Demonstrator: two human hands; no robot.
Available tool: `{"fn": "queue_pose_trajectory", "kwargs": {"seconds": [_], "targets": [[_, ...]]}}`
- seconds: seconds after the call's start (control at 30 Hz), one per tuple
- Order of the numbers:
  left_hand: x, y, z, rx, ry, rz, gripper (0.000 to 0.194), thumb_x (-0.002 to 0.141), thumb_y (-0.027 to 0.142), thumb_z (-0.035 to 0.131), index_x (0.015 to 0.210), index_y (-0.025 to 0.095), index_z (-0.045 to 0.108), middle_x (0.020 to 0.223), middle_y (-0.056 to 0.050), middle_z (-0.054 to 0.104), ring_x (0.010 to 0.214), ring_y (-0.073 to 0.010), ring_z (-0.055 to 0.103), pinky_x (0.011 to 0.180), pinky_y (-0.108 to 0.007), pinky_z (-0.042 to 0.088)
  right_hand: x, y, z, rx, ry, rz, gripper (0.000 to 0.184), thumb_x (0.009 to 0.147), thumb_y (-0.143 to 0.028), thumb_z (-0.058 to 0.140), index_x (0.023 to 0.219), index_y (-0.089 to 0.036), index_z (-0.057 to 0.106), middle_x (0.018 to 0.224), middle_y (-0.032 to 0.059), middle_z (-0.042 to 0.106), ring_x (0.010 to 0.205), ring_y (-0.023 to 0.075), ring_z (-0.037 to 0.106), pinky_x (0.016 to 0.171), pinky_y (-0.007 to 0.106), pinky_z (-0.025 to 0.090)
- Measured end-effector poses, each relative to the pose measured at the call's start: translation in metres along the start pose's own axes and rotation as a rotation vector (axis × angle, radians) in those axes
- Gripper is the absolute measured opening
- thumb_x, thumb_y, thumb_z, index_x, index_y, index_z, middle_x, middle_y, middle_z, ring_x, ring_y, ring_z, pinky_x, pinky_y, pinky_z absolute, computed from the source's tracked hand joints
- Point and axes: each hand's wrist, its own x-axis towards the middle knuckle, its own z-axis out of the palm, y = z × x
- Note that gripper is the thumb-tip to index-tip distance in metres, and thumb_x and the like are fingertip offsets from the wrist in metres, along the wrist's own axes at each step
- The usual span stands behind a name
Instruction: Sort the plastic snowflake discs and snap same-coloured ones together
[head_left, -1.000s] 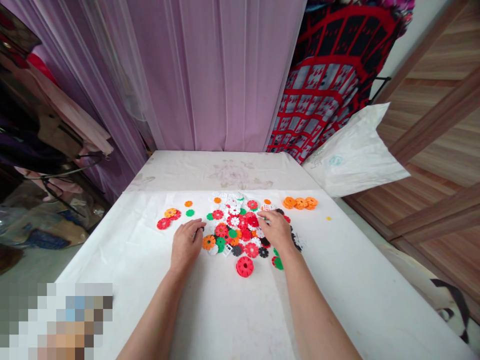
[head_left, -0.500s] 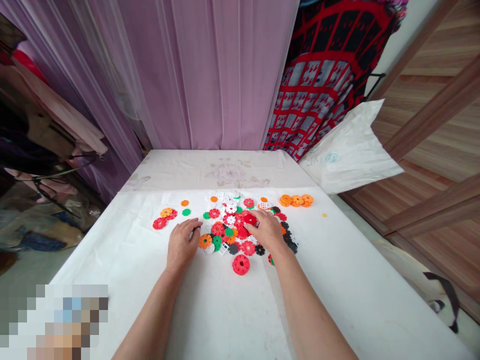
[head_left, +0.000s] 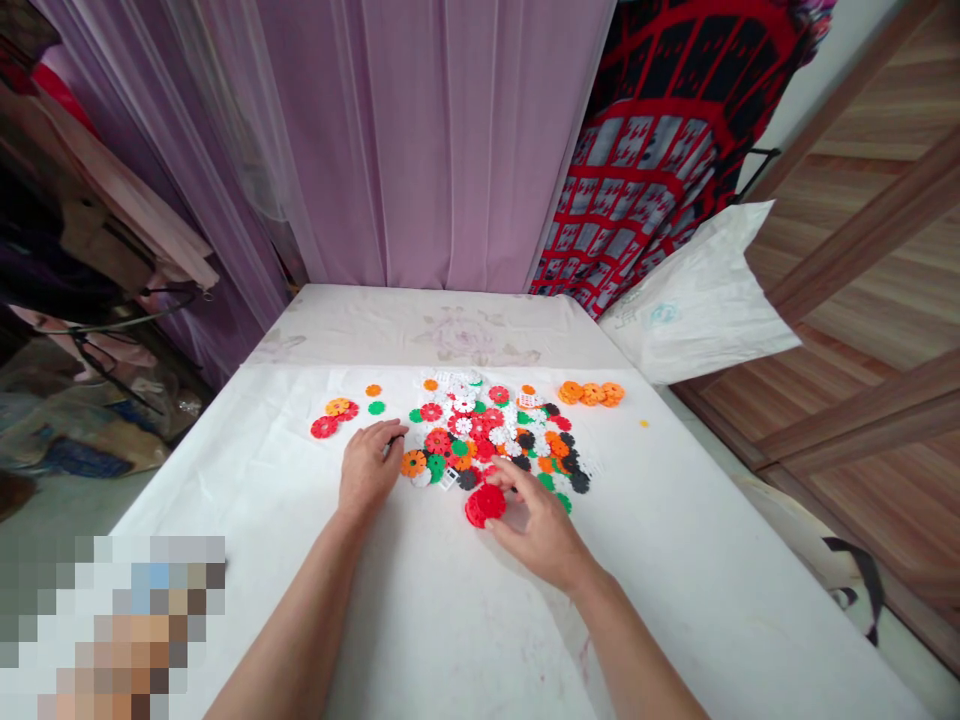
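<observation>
My right hand [head_left: 536, 525] has its thumb and fingers on a red flower-shaped plastic disc [head_left: 489, 503], at the top of a small red stack near the front of a loose pile. My left hand [head_left: 371, 465] rests on the cloth at the pile's left side, fingers curled in. Something small and dark shows at its fingertips, too little of it to name. The pile of notched discs between and beyond my hands mixes red, white, green, orange and black. An orange disc [head_left: 413, 463] lies just right of my left hand.
A row of orange discs [head_left: 592, 393] lies at the back right of the white-covered table [head_left: 465, 640]. Red and yellow-orange discs [head_left: 330, 418] sit at the left. A white bag [head_left: 705, 300] stands at the right edge; clothes [head_left: 112, 190] hang at the left.
My right hand has come from the middle of the pile toward me, carrying a red disc onto the red stack in front. My left hand has stayed nearly in place.
</observation>
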Motion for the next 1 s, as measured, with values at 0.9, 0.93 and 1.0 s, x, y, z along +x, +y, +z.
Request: {"fn": "queue_pose_trajectory", "kwargs": {"seconds": [0.9,0.93,1.0], "targets": [[0.0,0.0021,-0.0011,0.049,-0.034,0.014,0.03,0.086,0.029,0.045,0.099,0.022,0.072,0.117,-0.007,0.072,0.11,-0.0243,0.065,0.098,-0.041,0.046,-0.0027,-0.0012,0.0075,-0.153,-0.004,-0.144,0.062,0.079,-0.019,0.063,0.138,-0.029,0.045,0.115,0.0059,0.07,0.106,0.0242,0.065,0.094,0.045,0.051],[-0.0002,0.002,-0.0008,0.05,-0.028,0.014,0.03,0.086,0.029,0.045,0.099,0.022,0.072,0.117,-0.007,0.072,0.11,-0.0243,0.065,0.098,-0.041,0.047,-0.0027,-0.0014,0.0074,-0.154,-0.005,-0.142,0.061,0.08,-0.019,0.063,0.138,-0.029,0.045,0.116,0.0061,0.069,0.106,0.0243,0.065,0.094,0.045,0.051],[-0.0004,0.002,-0.0003,0.05,-0.022,0.015,0.03,0.086,0.029,0.045,0.099,0.022,0.072,0.116,-0.007,0.072,0.11,-0.0244,0.065,0.098,-0.041,0.047,-0.0025,-0.002,0.0072,-0.151,-0.012,-0.136,0.06,0.08,-0.019,0.063,0.137,-0.028,0.046,0.116,0.0061,0.069,0.107,0.0242,0.065,0.095,0.046,0.051]]}}
